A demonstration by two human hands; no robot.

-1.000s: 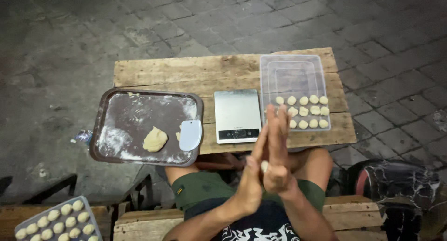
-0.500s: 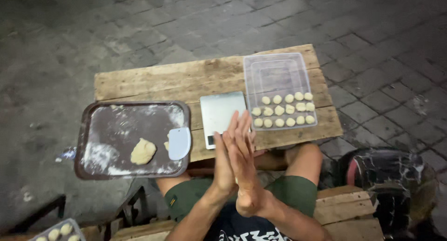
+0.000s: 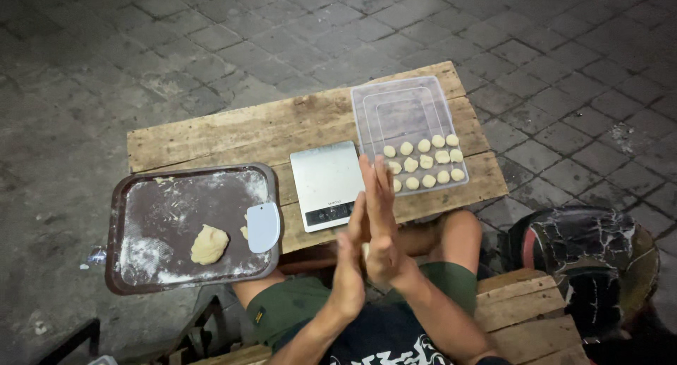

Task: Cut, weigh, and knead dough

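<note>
Head view: the left hand (image 3: 350, 270) and right hand (image 3: 381, 220) press palm to palm at lower centre, fingers stretched flat; whatever lies between the palms is hidden, so a grasp cannot be told. Just above them on the rough wooden plank table (image 3: 233, 129) sits a flat silver kitchen scale (image 3: 326, 184). Right of it, a clear rectangular plastic tray (image 3: 398, 114) carries rows of small pale dough balls (image 3: 425, 164). At left, a dark floured metal tray (image 3: 151, 213) bears a pale dough lump (image 3: 209, 244) and a white plastic scraper (image 3: 263, 226).
</note>
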